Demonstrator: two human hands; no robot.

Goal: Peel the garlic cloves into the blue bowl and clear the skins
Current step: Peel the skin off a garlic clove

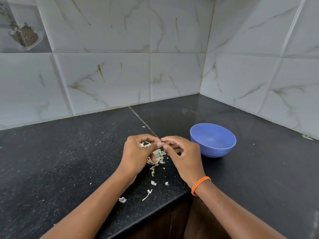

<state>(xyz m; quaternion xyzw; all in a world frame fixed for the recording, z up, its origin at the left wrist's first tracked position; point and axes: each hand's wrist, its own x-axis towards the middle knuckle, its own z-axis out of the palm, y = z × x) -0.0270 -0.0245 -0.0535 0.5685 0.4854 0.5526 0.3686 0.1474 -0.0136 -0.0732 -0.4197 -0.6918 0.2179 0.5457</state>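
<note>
On black stone counter (69, 152), marbled tile walls (107, 75), scattered garlic skins (158, 156)

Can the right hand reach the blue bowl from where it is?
Probably yes. The right hand sits just beside the blue bowl, with only bare counter between, though its fingers are busy pinching a small garlic bit.
</note>
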